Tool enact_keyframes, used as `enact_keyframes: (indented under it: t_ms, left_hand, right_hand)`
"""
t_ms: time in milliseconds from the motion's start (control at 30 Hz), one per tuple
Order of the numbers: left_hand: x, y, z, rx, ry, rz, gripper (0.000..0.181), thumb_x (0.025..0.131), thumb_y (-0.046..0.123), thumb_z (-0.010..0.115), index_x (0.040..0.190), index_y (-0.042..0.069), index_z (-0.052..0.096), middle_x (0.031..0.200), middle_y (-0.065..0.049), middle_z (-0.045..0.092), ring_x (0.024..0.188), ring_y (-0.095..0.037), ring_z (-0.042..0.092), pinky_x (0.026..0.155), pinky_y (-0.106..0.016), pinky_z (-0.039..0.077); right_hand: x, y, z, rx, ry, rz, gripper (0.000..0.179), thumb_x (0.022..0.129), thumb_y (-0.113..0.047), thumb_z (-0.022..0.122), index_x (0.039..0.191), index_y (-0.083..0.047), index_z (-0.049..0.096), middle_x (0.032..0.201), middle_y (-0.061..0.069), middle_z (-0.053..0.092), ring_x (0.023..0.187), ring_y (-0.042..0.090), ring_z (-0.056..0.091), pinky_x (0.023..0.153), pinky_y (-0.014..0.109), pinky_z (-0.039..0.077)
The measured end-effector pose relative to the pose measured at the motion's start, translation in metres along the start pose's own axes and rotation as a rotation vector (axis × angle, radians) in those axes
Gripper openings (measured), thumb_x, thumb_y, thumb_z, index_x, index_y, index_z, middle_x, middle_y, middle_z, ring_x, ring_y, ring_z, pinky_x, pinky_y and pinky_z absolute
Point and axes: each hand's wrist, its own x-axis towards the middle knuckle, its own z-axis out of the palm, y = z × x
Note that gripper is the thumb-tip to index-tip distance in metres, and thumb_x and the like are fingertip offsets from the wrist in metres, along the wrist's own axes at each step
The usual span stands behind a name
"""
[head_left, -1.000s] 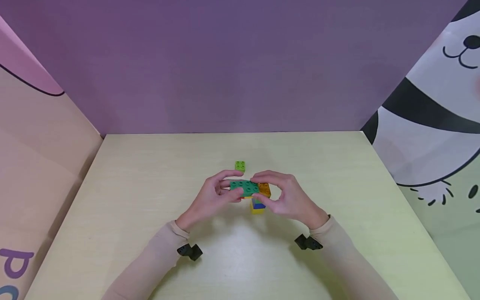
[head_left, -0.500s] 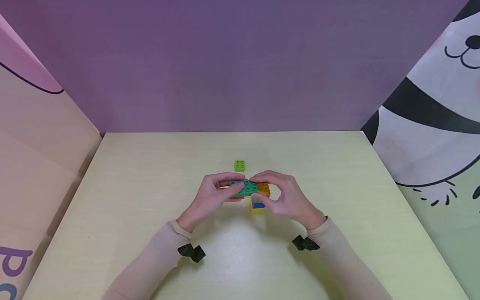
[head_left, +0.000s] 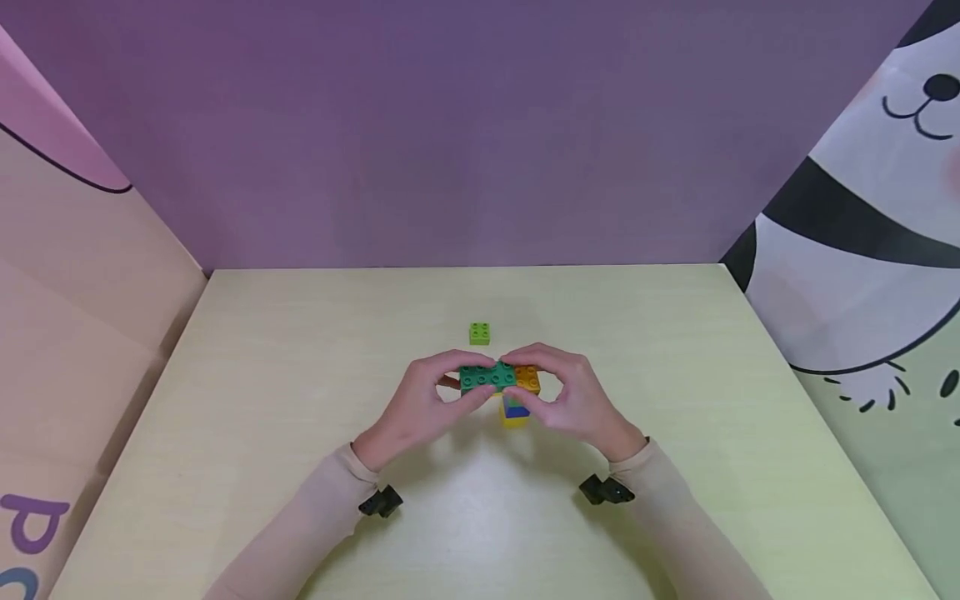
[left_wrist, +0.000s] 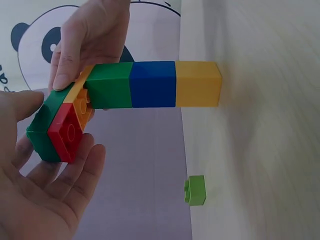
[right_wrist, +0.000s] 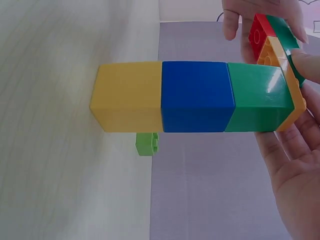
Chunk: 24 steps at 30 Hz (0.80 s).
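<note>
A tower of a yellow brick (left_wrist: 198, 84), a blue brick (left_wrist: 153, 84) and a green brick (left_wrist: 110, 85) stands upright on the table. On its top sits a flat orange brick (head_left: 528, 380) that juts out to the left. A long green brick (head_left: 480, 380) lies over the orange one, and a red brick (left_wrist: 65, 131) sits beneath its left end. My left hand (head_left: 427, 404) grips the long green brick between thumb and forefinger. From the other side my right hand (head_left: 577, 398) pinches that brick's right end, beside the orange studs.
A small lime green brick (head_left: 479, 333) rests on the table (head_left: 300, 333) behind the tower. A purple panel (head_left: 465, 133) closes off the table's back edge, with printed panels at either side.
My left thumb has slid off the long green brick's top to its near side, and the left forefinger now lies along its far side. The right hand keeps its pinch.
</note>
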Motion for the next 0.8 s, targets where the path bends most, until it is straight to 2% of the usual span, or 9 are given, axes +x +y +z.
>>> enact_keyframes:
  t_ms: [200,467,667,800]
  left_hand:
    - [0.002,0.001,-0.004,0.065,-0.004,0.075,0.029,0.091,0.028,0.073,0.120,0.025,0.070,0.118,0.009,0.070,0.097,-0.006,0.066,0.077,-0.024,0.058]
    - [0.006,0.000,-0.011,0.132,-0.004,0.130,0.030,0.089,0.026,0.076,0.118,0.025,0.072,0.114,0.009,0.072,0.094,-0.004,0.066,0.073,-0.026,0.059]
    - [0.009,0.002,-0.020,0.160,-0.035,0.141,0.030,0.089,0.027,0.075,0.119,0.024,0.071,0.114,0.009,0.072,0.094,-0.003,0.066,0.072,-0.029,0.059]
    - [0.013,0.004,-0.025,0.156,-0.067,0.128,0.031,0.089,0.030,0.075,0.120,0.025,0.071,0.115,0.010,0.071,0.093,-0.002,0.066,0.072,-0.029,0.060]
  right_hand:
    - [0.003,-0.004,0.001,0.021,0.013,0.031,0.036,0.081,-0.008,0.082,0.115,-0.014,0.071,0.108,-0.001,0.073,0.098,0.009,0.068,0.087,0.034,0.059]
    - [0.011,-0.030,0.003,0.060,0.046,0.049,0.037,0.077,0.008,0.079,0.112,0.001,0.070,0.107,0.013,0.073,0.099,0.013,0.068,0.089,0.026,0.058]
    - [0.012,-0.015,0.005,0.071,0.032,0.096,0.036,0.080,-0.003,0.080,0.115,-0.010,0.071,0.109,0.003,0.073,0.100,0.010,0.067,0.091,0.025,0.057]
    - [0.017,-0.007,0.002,0.172,0.022,0.112,0.032,0.086,-0.004,0.075,0.117,-0.010,0.070,0.112,0.005,0.071,0.101,0.016,0.067,0.092,0.030,0.057]
